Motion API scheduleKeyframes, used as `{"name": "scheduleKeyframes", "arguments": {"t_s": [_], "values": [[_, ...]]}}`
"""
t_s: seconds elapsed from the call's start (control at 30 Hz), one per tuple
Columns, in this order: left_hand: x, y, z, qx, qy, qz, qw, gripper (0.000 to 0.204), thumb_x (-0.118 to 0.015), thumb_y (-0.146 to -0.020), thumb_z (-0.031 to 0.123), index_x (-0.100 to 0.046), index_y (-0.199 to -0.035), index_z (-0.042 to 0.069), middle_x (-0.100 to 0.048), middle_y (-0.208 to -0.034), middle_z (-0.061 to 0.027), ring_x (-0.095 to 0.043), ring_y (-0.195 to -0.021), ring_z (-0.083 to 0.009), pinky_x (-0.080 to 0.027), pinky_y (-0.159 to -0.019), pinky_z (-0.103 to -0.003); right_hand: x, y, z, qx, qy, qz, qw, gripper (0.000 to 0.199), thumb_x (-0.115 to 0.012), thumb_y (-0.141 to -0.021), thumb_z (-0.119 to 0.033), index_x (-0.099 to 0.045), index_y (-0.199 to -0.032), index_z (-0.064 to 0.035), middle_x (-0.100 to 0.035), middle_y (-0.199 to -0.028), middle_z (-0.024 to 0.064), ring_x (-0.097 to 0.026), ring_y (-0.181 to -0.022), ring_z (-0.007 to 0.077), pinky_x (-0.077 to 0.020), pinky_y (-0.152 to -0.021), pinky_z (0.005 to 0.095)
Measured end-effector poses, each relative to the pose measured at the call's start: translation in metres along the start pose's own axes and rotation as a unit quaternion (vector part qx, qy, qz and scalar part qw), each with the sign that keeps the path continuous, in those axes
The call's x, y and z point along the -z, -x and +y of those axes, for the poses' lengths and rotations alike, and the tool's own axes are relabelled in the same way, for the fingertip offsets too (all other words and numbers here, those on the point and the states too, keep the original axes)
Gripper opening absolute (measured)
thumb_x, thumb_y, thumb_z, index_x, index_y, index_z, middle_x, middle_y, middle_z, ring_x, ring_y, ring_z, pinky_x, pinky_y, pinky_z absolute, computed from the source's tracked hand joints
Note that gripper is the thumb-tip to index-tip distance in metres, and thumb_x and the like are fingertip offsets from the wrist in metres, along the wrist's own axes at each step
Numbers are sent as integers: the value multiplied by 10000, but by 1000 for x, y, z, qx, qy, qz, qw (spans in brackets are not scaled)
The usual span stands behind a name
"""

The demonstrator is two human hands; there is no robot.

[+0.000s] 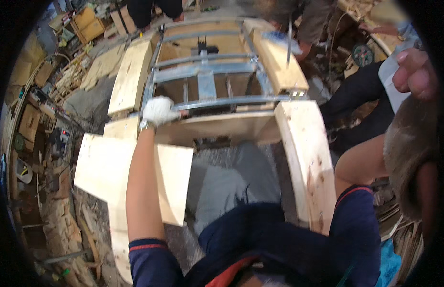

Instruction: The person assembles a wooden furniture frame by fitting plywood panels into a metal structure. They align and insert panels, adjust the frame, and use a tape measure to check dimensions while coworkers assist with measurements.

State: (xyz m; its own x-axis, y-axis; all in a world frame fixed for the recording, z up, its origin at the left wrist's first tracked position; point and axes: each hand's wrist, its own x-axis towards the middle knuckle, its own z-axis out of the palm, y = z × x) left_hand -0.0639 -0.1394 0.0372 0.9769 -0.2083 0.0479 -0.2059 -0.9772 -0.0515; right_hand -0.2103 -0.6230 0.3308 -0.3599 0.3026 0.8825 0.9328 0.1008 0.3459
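Right hand (415,71) up close, fingers bent, any hold unclear! White-gloved left hand (157,111) at the near-left corner of the metal frame (222,101), grip hidden; frame lies between wooden beams (131,79). Looks like steadying; next move probably needs even support.

The white-gloved left hand (157,110) is resting at the metal frame (207,86); 2 timber beams (131,79) are flanking it, and 1 pale board (104,165) is lying beneath the left forearm (144,191).
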Motion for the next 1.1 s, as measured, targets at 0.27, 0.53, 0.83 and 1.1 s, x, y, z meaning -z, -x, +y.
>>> {"name": "scheduleKeyframes", "arguments": {"t_s": [0.27, 0.53, 0.83, 1.1], "values": [[0, -5, 7, -11, -9, -35, 999, 851, -554, -751, 912, -801, -783, 99, -739, -771, -179, -741, -770, -361, -589, -741, -463, 22, -13, 5, -27, 91, 22, 995, 512, -635, -988, -362, -535, -1296, 34, -618, -1148, 190, -640, -935, 253, -542, -861, 359], [-7, 1, -3, -22, -18, -3, 1000, 783, -598, -755, 881, -804, -822, 128, -747, -809, -172, -739, -817, -361, -581, -742, -475, 29, -16, -9, -21, 107, 30, 994, 519, -614, -1002, -370, -513, -1320, 27, -617, -1135, 198, -645, -916, 265, -556, -849, 372], [6, -4, 10, 18, -6, -37, 999, 785, -600, -740, 893, -835, -874, 156, -761, -829, -168, -751, -829, -357, -600, -779, -462, 27, -29, -29, 15, 86, 41, 995, 526, -591, -1017, -378, -489, -1348, 18, -616, -1119, 207, -651, -894, 279, -573, -835, 388], [-2, 3, 7, -4, 3, 11, 1000, 791, -605, -740, 892, -818, -779, 131, -733, -730, -165, -738, -754, -361, -596, -736, -458, 20, -26, -37, 3, 84, 42, 996, 533, -570, -1031, -385, -468, -1373, 11, -614, -1106, 215, -656, -875, 291, -587, -823, 401]]}}
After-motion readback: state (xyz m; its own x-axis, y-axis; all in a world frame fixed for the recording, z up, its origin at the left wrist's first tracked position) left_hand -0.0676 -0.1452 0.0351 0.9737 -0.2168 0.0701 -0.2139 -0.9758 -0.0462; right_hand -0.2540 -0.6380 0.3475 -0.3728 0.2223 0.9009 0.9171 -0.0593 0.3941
